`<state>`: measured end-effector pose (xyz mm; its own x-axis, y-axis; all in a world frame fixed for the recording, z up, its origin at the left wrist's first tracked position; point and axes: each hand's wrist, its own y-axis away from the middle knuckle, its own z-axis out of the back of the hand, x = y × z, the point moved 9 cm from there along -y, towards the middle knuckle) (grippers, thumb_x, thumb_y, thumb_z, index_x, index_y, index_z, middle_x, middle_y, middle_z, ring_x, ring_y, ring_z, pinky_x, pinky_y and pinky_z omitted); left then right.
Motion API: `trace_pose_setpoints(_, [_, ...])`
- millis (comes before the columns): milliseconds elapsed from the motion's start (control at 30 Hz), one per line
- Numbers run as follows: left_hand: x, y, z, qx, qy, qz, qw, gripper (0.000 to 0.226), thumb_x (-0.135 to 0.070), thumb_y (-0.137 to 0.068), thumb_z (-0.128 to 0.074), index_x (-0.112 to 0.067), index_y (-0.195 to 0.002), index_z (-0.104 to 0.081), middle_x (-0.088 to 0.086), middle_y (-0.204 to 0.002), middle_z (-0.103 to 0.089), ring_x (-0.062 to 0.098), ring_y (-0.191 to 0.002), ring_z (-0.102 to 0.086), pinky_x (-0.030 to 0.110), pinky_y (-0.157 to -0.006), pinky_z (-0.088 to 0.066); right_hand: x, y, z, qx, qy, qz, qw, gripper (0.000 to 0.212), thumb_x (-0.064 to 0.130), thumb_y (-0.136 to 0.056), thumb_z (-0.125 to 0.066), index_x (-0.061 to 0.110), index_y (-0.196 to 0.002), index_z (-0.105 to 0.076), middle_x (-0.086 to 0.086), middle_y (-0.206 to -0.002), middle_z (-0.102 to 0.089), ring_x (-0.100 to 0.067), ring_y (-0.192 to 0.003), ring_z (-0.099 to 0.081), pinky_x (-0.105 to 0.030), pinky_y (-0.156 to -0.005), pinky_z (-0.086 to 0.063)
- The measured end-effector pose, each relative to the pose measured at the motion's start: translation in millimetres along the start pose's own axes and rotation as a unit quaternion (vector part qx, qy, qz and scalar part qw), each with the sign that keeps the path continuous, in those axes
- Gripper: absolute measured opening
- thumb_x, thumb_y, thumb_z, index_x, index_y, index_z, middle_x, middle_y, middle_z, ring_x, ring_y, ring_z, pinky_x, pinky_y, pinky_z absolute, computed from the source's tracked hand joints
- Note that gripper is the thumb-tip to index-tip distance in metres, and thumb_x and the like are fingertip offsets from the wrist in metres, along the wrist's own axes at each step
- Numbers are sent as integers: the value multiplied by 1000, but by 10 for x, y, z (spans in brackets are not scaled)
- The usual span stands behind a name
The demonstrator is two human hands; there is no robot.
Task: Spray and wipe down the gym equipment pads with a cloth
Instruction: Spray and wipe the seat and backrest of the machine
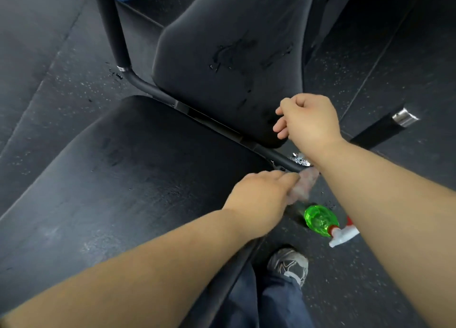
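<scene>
At the seat pad's [123, 179] right edge, the left hand [261, 196] grips a pale cloth [304, 185]. Beyond that pad, the right hand [311, 120] curls over the wet back pad [222, 43]. Right of the seat pad lies a green spray bottle [319, 220].

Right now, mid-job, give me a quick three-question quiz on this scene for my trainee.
1. True or false: the green spray bottle lies on the floor.
2. Which hand holds the cloth? A) left hand B) right hand C) neither
3. Fill in: the beaded drops of liquid sit on the ___ pad. Choose back pad or seat pad.

Key: 1 true; 2 A; 3 back.
</scene>
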<state>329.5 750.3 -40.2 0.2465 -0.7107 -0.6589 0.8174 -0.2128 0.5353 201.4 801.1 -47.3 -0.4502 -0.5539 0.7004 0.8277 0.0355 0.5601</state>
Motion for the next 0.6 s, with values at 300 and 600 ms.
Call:
trace_pose_setpoints(300, [1169,360,1221,-257,363,333,831,28,-30,-102,-41,-20,-121,-59,3,-113,-67,21,-99,-64,40,-93,-52,569,79,-208,22,43,-11,999,23,19,-88,-47,10,-83,-67,4,-59,-69,-8,-54,-63,-33,-66,-52])
trace_pose_setpoints(600, [1276,151,2460,-294,-237,192,906,28,-18,-93,-41,-12,-111,-60,8,-112,-63,31,-118,-50,44,-101,-34,852,-61,-442,-27,92,59,994,29,20,-86,-44,0,-88,-65,-4,-69,-71,-14,-60,-68,-37,-68,-57])
